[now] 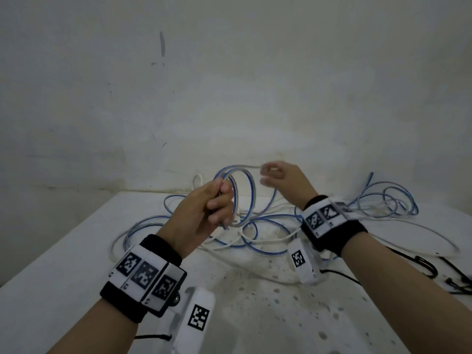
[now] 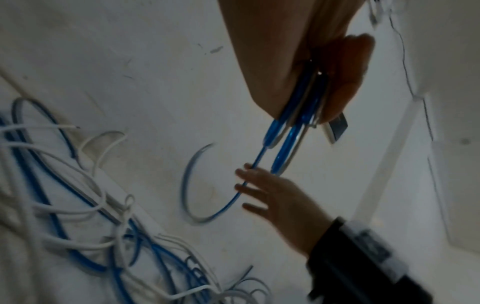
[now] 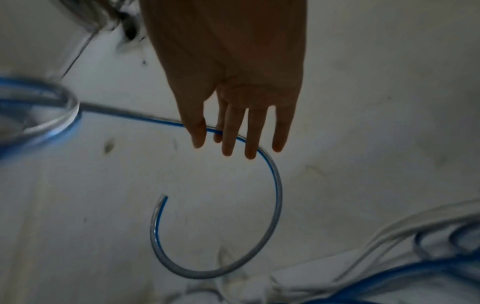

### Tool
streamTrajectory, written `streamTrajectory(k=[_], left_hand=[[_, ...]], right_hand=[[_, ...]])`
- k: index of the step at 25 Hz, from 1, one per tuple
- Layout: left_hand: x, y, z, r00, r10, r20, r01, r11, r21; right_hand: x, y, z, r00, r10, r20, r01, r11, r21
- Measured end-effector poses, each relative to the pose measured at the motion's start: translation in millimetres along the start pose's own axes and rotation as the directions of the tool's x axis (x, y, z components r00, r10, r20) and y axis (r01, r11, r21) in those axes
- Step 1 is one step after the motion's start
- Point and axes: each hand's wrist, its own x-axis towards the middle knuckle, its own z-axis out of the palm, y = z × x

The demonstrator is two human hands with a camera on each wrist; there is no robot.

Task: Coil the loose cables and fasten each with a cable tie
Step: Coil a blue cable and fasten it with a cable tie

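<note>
My left hand (image 1: 212,208) is raised above the table and grips a small coil of blue-and-clear cable (image 1: 251,190). The left wrist view shows its thumb and fingers (image 2: 345,86) clamped on the doubled strands (image 2: 283,139), and a flat grey piece (image 2: 337,128) pokes out below them. To the right, my right hand (image 1: 278,175) is blurred. Its nearly straight fingers (image 3: 255,131) touch the cable's tail (image 3: 275,185), which curls into a C down to a cut free end (image 3: 163,198).
A tangle of blue and white cables (image 1: 255,241) covers the middle of the white table (image 1: 76,251), with more loops (image 1: 388,203) at the right. Thin black items (image 1: 426,267) lie near the right edge. A white wall stands close behind.
</note>
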Motion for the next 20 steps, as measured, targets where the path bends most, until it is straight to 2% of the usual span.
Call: streamTrajectory(k=[2, 3, 4, 6, 8, 10, 12, 15, 17, 18, 19, 20], left_hand=[[7, 11, 1, 0.996, 0.086, -0.017, -0.087, 0.993, -0.085], [12, 17, -1, 0.991, 0.124, -0.042, -0.129, 0.984, -0.12], [18, 24, -6, 0.984, 0.158, -0.075, -0.168, 0.976, -0.14], [25, 35, -23, 0.955, 0.231, -0.185, -0.254, 0.96, -0.117], [26, 43, -43, 0.91, 0.293, -0.294, -0.328, 0.942, -0.076], [22, 46, -60, 0.875, 0.305, -0.375, -0.354, 0.933, -0.069], [18, 44, -70, 0.874, 0.287, -0.392, -0.332, 0.942, -0.05], [22, 31, -70, 0.895, 0.231, -0.381, -0.247, 0.969, 0.008], [28, 14, -62, 0.918, 0.16, -0.362, -0.138, 0.987, 0.088], [30, 2, -57, 0.934, 0.091, -0.345, -0.052, 0.992, 0.119], [32, -10, -50, 0.943, 0.018, -0.332, 0.035, 0.988, 0.153], [29, -22, -44, 0.944, -0.01, -0.329, 0.099, 0.962, 0.255]], right_hand=[[-11, 15, 12, 0.993, 0.038, 0.115, 0.006, 0.931, -0.364], [-16, 24, 19, 0.978, 0.096, 0.185, 0.001, 0.886, -0.464], [-21, 31, 27, 0.955, 0.148, 0.255, -0.009, 0.879, -0.477], [-30, 39, 35, 0.913, 0.19, 0.361, -0.034, 0.917, -0.398], [-40, 34, 32, 0.876, 0.196, 0.44, -0.102, 0.969, -0.227], [-55, 22, 20, 0.852, 0.104, 0.512, -0.111, 0.994, -0.018], [-67, 7, 9, 0.808, -0.01, 0.588, -0.014, 0.999, 0.037], [-89, -18, 7, 0.642, -0.102, 0.76, 0.131, 0.991, 0.023], [-104, -39, 13, 0.56, -0.186, 0.807, 0.17, 0.98, 0.108], [-109, -50, 16, 0.551, -0.254, 0.795, 0.185, 0.966, 0.18], [-111, -63, 17, 0.576, -0.317, 0.754, 0.19, 0.948, 0.254], [-109, -75, 16, 0.642, -0.361, 0.676, 0.178, 0.928, 0.327]])
